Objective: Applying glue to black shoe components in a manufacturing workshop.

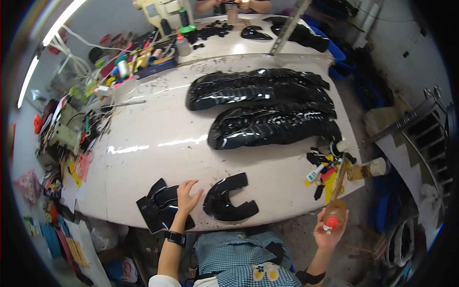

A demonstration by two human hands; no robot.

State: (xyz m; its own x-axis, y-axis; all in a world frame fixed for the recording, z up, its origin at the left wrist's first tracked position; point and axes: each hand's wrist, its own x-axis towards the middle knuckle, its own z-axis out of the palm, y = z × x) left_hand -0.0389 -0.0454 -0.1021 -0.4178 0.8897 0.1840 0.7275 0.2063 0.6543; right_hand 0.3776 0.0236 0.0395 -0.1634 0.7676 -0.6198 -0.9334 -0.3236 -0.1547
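My left hand (188,198), with a dark watch on the wrist, is open beside the black glossy flat piece (152,210) near the table's front edge. Its fingers are apart and hold nothing; whether it touches that piece I cannot tell. Just right of it lies a U-shaped black glossy piece (221,200), its opening toward the right. Off the front right of the table, my right hand (326,237) is wrapped round a squeeze bottle (336,209) of brownish liquid. The bottle's red cap with its small nozzle points toward me.
Two long rows of nested black glossy pieces (272,126) lie across the table (143,167). A glue tube (315,173), a hammer-like wooden tool (340,179) and scraps crowd the right corner. Thread spools (123,68) fill the back left. Another person's hands (246,5) work beyond the far table.
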